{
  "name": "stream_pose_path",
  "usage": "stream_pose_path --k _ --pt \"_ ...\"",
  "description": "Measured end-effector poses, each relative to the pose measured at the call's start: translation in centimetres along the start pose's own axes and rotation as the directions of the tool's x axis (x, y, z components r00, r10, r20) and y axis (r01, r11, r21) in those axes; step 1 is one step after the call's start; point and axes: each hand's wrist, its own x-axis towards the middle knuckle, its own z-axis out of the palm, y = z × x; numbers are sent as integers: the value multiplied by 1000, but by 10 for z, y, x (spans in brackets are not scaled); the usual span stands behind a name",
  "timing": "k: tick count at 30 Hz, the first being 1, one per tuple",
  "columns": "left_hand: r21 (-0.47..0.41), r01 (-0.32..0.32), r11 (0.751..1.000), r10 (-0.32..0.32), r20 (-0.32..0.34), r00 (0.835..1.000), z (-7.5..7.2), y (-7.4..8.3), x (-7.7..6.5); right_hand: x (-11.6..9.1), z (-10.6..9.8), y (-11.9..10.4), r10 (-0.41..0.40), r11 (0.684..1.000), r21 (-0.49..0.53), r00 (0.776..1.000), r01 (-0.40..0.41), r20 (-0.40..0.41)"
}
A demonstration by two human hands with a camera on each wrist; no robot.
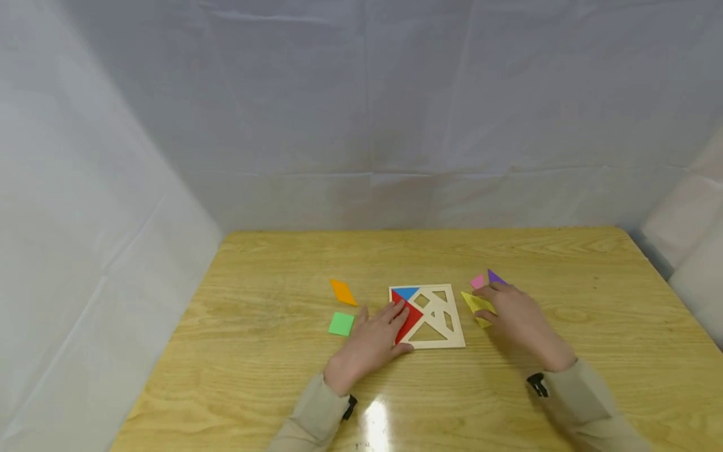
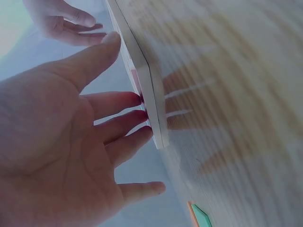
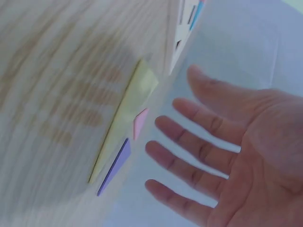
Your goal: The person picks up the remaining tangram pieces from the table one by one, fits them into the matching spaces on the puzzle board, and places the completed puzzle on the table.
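Note:
My left hand (image 1: 368,345) lies with fingers spread over the left side of a pale wooden tangram board (image 1: 459,336). Its fingertips touch the large red triangle (image 1: 416,316) set in the board. Above that, a blue triangle (image 1: 405,293) fills the top-left recess; the other cutouts show bare table. To the right, my right hand (image 1: 519,316) hovers over a yellow triangle (image 1: 471,302), partly covering it in the head view. The right wrist view shows its fingers apart from the yellow piece (image 3: 129,111), with nothing held.
Beyond the right hand lie a small pink piece (image 1: 477,281) and a purple triangle (image 1: 494,277). Left of the board are an orange parallelogram (image 1: 342,292) and a green square (image 1: 341,324). A pale cloth wall (image 1: 361,201) stands behind the wooden table (image 1: 254,376).

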Motion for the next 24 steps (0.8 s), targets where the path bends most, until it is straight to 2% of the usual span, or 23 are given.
stream_pose_path --k 7,16,24 --pt "-9 12 1000 -12 -6 1000 0 1 -2 -3 4 4 98 995 -31 994 -97 52" --pt "-2 11 1000 -11 -8 1000 1 2 -2 1 8 5 143 990 -4 986 -143 81" --pt "8 19 1000 -19 10 1000 0 5 -3 15 6 12 199 974 62 957 -217 212"
